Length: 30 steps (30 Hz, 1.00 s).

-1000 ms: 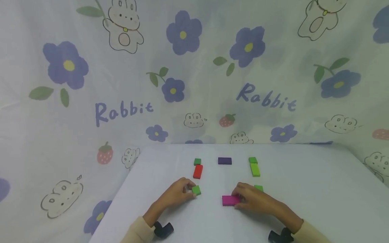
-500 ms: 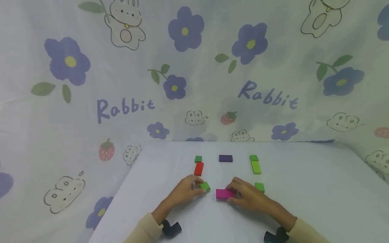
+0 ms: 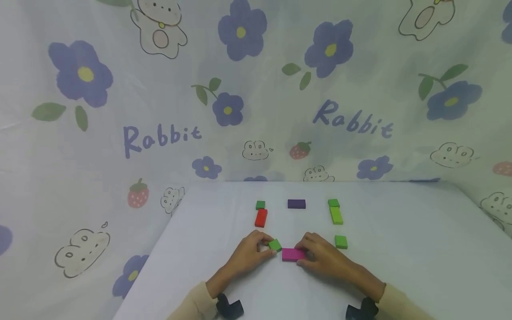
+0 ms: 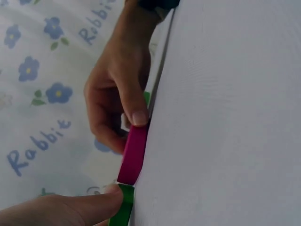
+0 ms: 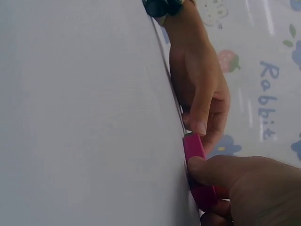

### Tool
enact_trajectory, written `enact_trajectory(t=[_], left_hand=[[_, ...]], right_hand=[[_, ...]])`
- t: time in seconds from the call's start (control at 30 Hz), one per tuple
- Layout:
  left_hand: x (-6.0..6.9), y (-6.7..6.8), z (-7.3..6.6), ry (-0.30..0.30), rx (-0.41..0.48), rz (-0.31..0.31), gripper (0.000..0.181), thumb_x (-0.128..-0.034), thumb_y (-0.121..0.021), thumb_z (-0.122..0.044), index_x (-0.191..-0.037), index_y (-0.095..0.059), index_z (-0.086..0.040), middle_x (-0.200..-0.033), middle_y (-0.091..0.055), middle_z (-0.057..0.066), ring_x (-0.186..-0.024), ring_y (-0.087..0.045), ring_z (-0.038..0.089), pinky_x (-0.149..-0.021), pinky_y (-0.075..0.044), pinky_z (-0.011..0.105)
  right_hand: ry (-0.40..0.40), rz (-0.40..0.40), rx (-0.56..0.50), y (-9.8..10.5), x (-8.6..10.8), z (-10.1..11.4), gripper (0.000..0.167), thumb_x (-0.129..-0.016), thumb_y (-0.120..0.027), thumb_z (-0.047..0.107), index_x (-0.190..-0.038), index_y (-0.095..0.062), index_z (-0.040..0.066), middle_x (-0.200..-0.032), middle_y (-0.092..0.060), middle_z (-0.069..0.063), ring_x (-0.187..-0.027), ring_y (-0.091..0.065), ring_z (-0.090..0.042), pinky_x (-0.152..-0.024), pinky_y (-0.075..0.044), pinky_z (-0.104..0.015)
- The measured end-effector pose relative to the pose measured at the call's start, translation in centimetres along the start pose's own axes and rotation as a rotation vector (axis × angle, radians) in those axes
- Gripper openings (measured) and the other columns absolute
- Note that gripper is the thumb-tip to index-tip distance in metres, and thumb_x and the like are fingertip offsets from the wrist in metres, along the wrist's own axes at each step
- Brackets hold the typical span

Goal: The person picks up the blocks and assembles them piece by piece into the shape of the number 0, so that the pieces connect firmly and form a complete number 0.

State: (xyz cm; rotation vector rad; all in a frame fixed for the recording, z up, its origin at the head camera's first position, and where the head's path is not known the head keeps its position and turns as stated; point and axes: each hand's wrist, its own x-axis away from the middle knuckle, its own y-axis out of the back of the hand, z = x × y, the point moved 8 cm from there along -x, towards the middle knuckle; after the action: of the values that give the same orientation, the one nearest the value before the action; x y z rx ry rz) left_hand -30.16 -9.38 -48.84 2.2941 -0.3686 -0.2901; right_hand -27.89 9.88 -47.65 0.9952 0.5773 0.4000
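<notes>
in the head view, a green block (image 3: 274,245) was pinched by the fingers of the left hand (image 3: 249,254) and a magenta block (image 3: 293,254) by those of the right hand (image 3: 326,258); end-to-end joining was apparently in hand, with squaring of the skewed green block seemingly called for next, on a white worktop (image 3: 400,249) backed by rabbit-printed cloth (image 3: 268,80). in the left wrist view, the blocks' ends appeared to meet; in the right wrist view, the magenta block was clamped by thumb and fingers.

magenta block (image 3: 290,254), green block (image 3: 274,245), flowered cloth (image 3: 272,102)
</notes>
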Motion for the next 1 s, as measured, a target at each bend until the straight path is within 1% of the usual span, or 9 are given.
enact_trajectory(t=[0.13,0.33,0.5,0.67,0.87,1.0], left_hand=[[-0.14,-0.33,0.04,-0.009,-0.009,-0.014,0.031,-0.0867,-0.076,-0.032,-0.114,-0.07,-0.02,-0.101,-0.061,-0.007,-0.072,-0.047,0.005,-0.06,-0.041,0.019],[-0.22,-0.7,0.08,-0.013,-0.009,-0.01,0.031,-0.0866,-0.076,-0.033,-0.114,-0.07,-0.021,-0.101,-0.061,-0.008,-0.072,-0.047,0.005,-0.06,-0.041,0.019],[0.03,-0.24,0.16,0.007,-0.029,-0.006,0.032,-0.0862,-0.076,-0.033,-0.115,-0.069,-0.022,-0.104,-0.061,-0.009,-0.075,-0.049,0.006,-0.061,-0.043,0.019],[0.02,0.1,0.52,0.02,-0.035,-0.003,0.033,-0.0859,-0.077,-0.033,-0.116,-0.068,-0.023,-0.105,-0.061,-0.009,-0.077,-0.049,0.007,-0.062,-0.043,0.02],[-0.13,-0.31,0.47,0.021,-0.022,0.01,0.033,-0.0864,-0.076,-0.034,-0.117,-0.068,-0.024,-0.107,-0.061,-0.009,-0.08,-0.05,0.007,-0.065,-0.044,0.019],[0.13,-0.62,0.58,0.022,-0.018,0.009,0.033,-0.0865,-0.076,-0.035,-0.117,-0.068,-0.024,-0.106,-0.061,-0.009,-0.079,-0.049,0.006,-0.064,-0.044,0.019]], right_hand=[[-0.003,-0.014,0.024,-0.08,0.2,-0.24,0.029,-0.084,-0.08,0.033,-0.108,-0.071,0.02,-0.099,-0.057,0.016,-0.098,-0.053,-0.003,-0.088,-0.053,-0.028],[-0.029,-0.009,0.029,-0.18,0.45,-0.58,0.03,-0.085,-0.079,0.034,-0.11,-0.071,0.021,-0.102,-0.058,0.016,-0.097,-0.052,-0.002,-0.088,-0.053,-0.028],[-0.022,-0.005,0.007,-0.48,0.21,-0.38,0.03,-0.086,-0.078,0.033,-0.112,-0.07,0.021,-0.103,-0.057,0.016,-0.097,-0.051,-0.002,-0.087,-0.052,-0.028],[-0.041,0.009,0.013,-0.47,-0.25,-0.16,0.032,-0.086,-0.077,0.035,-0.115,-0.07,0.021,-0.103,-0.057,0.015,-0.096,-0.049,-0.002,-0.085,-0.051,-0.025],[-0.031,-0.001,0.038,-0.25,0.03,-0.22,0.034,-0.085,-0.078,0.035,-0.115,-0.07,0.02,-0.103,-0.058,0.014,-0.097,-0.051,-0.003,-0.087,-0.053,-0.026],[-0.031,0.001,0.026,-0.54,0.37,-0.25,0.034,-0.086,-0.078,0.033,-0.115,-0.07,0.02,-0.104,-0.059,0.014,-0.098,-0.052,-0.003,-0.088,-0.053,-0.027]])
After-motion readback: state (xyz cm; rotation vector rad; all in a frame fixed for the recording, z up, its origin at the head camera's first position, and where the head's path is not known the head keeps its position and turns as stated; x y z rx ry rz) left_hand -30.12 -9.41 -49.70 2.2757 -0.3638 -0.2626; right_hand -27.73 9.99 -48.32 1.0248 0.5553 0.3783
